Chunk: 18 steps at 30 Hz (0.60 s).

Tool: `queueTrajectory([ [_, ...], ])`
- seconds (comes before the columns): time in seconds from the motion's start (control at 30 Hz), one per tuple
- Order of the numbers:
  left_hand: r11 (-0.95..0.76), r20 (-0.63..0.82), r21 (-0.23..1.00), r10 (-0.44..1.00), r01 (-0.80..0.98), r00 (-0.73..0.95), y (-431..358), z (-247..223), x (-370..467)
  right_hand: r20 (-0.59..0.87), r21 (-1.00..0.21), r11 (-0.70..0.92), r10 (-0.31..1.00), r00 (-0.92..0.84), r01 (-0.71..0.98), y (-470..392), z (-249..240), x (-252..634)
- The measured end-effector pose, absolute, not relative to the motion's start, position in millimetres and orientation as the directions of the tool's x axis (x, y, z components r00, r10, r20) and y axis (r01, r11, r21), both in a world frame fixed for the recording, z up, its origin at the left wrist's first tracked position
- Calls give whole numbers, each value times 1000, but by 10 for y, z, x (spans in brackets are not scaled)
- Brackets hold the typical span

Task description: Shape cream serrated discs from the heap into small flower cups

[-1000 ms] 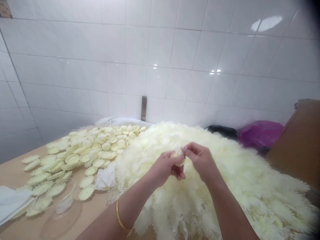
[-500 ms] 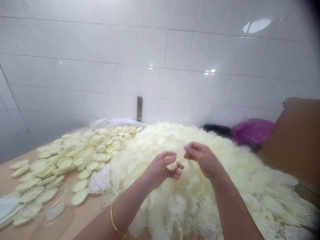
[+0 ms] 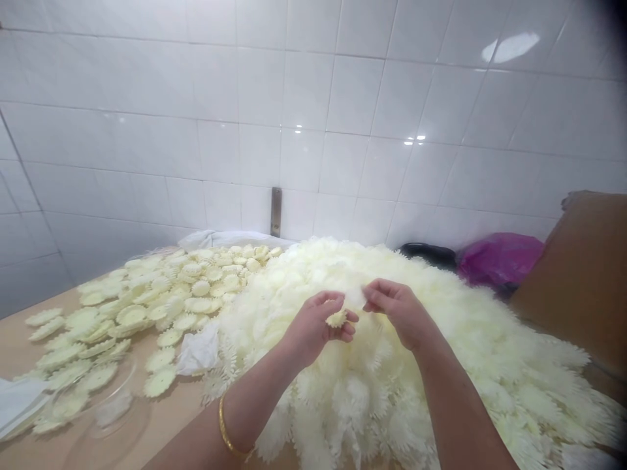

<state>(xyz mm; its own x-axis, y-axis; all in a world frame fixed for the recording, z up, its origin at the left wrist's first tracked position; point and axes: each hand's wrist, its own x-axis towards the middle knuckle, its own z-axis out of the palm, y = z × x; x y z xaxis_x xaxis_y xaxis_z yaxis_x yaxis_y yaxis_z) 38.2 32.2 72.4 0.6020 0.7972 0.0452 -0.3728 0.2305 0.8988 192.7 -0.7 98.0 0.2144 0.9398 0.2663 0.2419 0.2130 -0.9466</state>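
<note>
My left hand (image 3: 309, 328) is curled around a small pale yellow piece with a toothed edge (image 3: 337, 319), which shows between the thumb and fingers. To its right, my right hand (image 3: 399, 310) pinches the edge of a thin, whitish, see-through flower layer (image 3: 354, 297). That layer spans the gap between the two hands, close to the left thumb tip. Below and behind both hands spreads a big heap of loose, frilly, pale yellow flower layers (image 3: 470, 352). A gold bangle (image 3: 224, 427) circles my left wrist.
Many pale yellow toothed discs (image 3: 132, 316) lie in stacks on the tan table (image 3: 171, 418) at left. A crumpled white piece (image 3: 198, 351) and a clear round dish (image 3: 132, 372) are near them. A purple bag (image 3: 499, 258) and brown cardboard (image 3: 578, 281) stand right, before a tiled wall (image 3: 313, 85).
My hands stay almost in place, the left fingers slightly more closed. The whitish layer between the hands shows more clearly. The whole view has shifted slightly.
</note>
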Motion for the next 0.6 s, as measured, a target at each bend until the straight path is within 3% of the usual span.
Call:
queueTrajectory([
  [0.1, 329, 40, 842, 752, -427, 658, 334, 747, 377, 293, -950, 199, 839, 459, 242, 24, 972, 1949],
  [0.17, 336, 40, 841, 744, -425, 666, 332, 752, 386, 324, -941, 207, 783, 531, 269, 22, 987, 1950],
  [0.4, 275, 28, 898, 744, -344, 668, 305, 707, 431, 421, -856, 250, 844, 331, 453, -69, 1069, 1866],
  [0.6, 236, 8, 931, 752, -280, 659, 334, 665, 427, 376, -860, 245, 897, 231, 448, -102, 1076, 1843],
])
